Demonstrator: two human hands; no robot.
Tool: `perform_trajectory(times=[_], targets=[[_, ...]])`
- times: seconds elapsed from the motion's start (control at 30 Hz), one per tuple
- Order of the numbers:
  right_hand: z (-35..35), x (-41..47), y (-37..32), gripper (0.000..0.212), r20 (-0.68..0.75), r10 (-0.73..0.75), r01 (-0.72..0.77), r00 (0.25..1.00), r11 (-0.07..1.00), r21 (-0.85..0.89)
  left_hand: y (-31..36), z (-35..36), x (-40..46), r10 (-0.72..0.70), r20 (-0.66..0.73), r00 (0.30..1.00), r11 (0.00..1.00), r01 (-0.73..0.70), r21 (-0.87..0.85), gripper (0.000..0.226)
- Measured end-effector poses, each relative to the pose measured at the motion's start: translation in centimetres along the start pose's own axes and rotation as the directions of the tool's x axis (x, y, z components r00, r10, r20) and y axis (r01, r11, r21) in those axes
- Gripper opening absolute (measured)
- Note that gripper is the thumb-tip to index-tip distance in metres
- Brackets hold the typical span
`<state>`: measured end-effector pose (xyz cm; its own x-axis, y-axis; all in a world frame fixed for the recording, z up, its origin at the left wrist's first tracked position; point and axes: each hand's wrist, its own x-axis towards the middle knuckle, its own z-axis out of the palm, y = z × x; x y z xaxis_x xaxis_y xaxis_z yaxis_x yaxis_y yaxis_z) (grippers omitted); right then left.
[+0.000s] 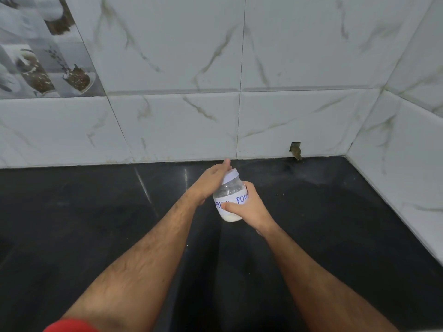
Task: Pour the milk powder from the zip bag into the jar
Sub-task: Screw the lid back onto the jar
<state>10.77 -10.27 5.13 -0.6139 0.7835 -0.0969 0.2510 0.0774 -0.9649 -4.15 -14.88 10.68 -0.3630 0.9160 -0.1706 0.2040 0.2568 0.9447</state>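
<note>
A small clear plastic jar (230,196) with a white handwritten label and white powder in its bottom is held tilted above the black counter. My right hand (249,207) grips its body from the right, thumb across the label. My left hand (211,182) is wrapped around the jar's white lid (231,175) at the top. No zip bag is in view.
The black stone counter (96,224) runs to a white marble-pattern tiled wall (191,116) at the back and on the right side. A small chipped hole (296,149) sits at the wall's base. A red sleeve (69,325) shows at the bottom left.
</note>
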Motion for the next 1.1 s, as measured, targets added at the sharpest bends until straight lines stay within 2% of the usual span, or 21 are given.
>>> perform_trajectory(times=[0.07, 0.13, 0.3, 0.43, 0.53, 0.63, 0.73, 0.8, 0.83, 0.93, 1.03, 1.1], targets=[[0.0, -0.1, -0.2, 0.08, 0.002, -0.006, 0.006, 1.0, 1.0, -0.011, 0.2, 0.0, -0.1, -0.003, -0.012, 1.0, 1.0, 0.003, 0.003, 0.057], [-0.1, -0.2, -0.4, 0.079, 0.011, -0.012, 0.013, 1.0, 0.999, -0.037, 0.2, 0.1, -0.2, 0.007, -0.006, 1.0, 1.0, -0.007, 0.001, 0.049], [0.0, -0.6, -0.9, 0.076, -0.027, -0.024, 0.018, 0.999, 0.984, -0.18, 0.1, 0.2, -0.1, -0.027, -0.018, 0.999, 0.999, 0.028, 0.023, 0.045], [0.7, -0.9, -1.3, 0.082, -0.1, -0.082, 0.037, 0.992, 0.922, -0.386, -0.1, 0.4, 0.1, -0.08, -0.118, 0.99, 0.989, 0.093, 0.114, 0.052], [1.1, -0.9, -1.3, 0.086, -0.143, -0.109, 0.033, 0.984, 0.892, -0.451, -0.1, 0.6, 0.0, -0.09, -0.154, 0.984, 0.992, 0.102, 0.072, 0.048], [0.8, -0.8, -1.7, 0.079, -0.112, -0.08, 0.028, 0.991, 0.916, -0.401, 0.1, 0.5, -0.4, -0.074, -0.137, 0.988, 0.997, 0.074, -0.004, 0.043], [-0.4, -0.7, -2.1, 0.049, 0.072, -0.01, 0.02, 0.997, 0.989, -0.146, -0.1, -0.4, -0.6, -0.031, -0.018, 0.999, 0.997, 0.03, -0.073, 0.04], [-1.3, -0.9, -2.2, 0.029, 0.176, -0.05, 0.056, 0.983, 0.998, -0.028, -0.4, -0.9, -0.6, 0.009, 0.045, 0.999, 0.996, -0.005, -0.089, 0.044], [-1.6, -0.8, -2.1, 0.026, 0.182, -0.072, 0.075, 0.981, 0.997, -0.007, -0.7, -1.1, -0.5, 0.018, 0.042, 0.999, 0.995, -0.014, -0.098, 0.051], [-1.9, -0.7, -1.4, 0.031, 0.11, -0.06, 0.06, 0.992, 0.998, 0.003, -1.3, -1.5, -0.3, -0.023, -0.066, 0.998, 0.995, 0.016, -0.102, 0.063], [-2.1, 0.0, -0.2, 0.064, 0.034, -0.016, 0.017, 0.999, 1.0, -0.023, -2.1, -2.1, -0.6, -0.055, -0.136, 0.989, 0.995, 0.043, -0.087, 0.057], [-2.2, 0.2, 0.4, 0.074, -0.01, -0.012, 0.012, 1.0, 0.999, -0.046, -2.4, -2.4, -0.8, -0.057, -0.152, 0.987, 0.993, 0.04, -0.115, 0.047]])
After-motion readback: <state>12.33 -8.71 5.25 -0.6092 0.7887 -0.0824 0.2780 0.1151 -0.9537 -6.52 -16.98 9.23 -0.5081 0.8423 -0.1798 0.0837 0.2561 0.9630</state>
